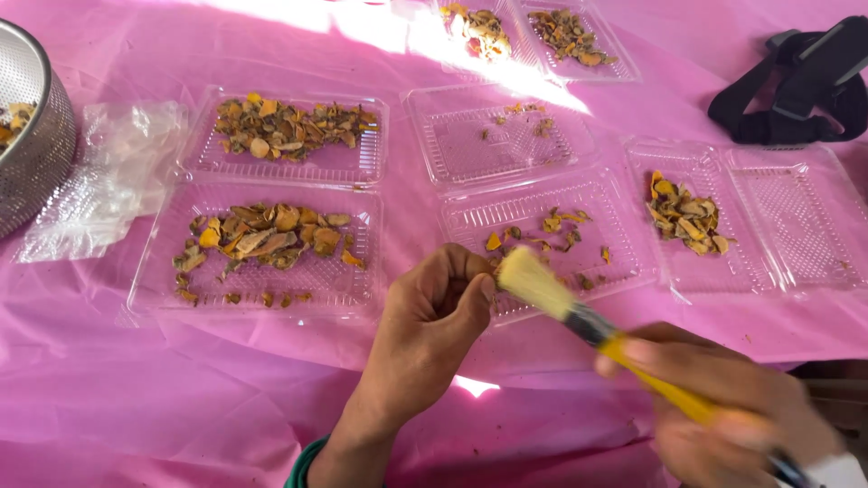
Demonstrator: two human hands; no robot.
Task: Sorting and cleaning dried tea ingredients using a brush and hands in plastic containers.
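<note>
Outdoors, pink-covered surface (108,398): left hand (434,316) fingers pinched on something small, hidden in grip, probably light, brittle dried chip. Right hand (723,398) clenched round yellow-handled brush (579,312), bristles touching left fingertips; handle stiff, best gripped mid-shaft. Clear tray (542,239) just beyond.

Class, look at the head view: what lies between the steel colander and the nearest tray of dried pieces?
A crumpled clear plastic bag lies between colander and tray, on the pink cloth.
</note>
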